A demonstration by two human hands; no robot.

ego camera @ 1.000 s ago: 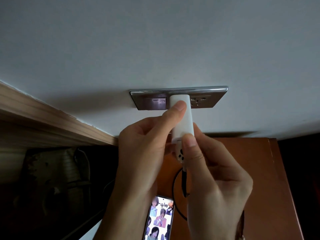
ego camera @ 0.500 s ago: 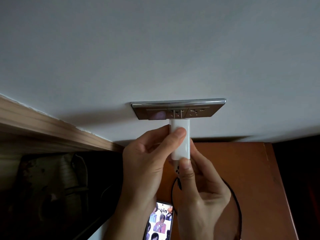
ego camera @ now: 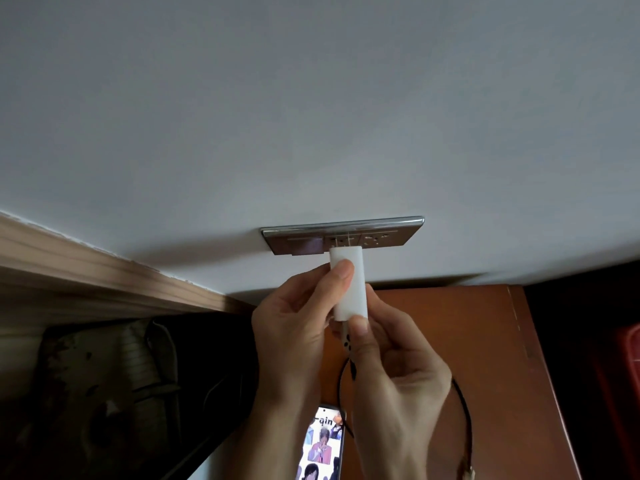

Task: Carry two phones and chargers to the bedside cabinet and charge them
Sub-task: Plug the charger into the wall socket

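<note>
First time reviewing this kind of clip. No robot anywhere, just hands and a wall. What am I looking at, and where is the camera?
There is no machine: a person works bare-handed, and the single camera sits on their head, looking forward and down. The left hand grips a white charger; the right hand pinches its lower end, where a black cable leaves. The charger's top meets the wall socket; whether it is fully in cannot be told. Below, a phone with a lit screen lies on the brown cabinet.
</note>
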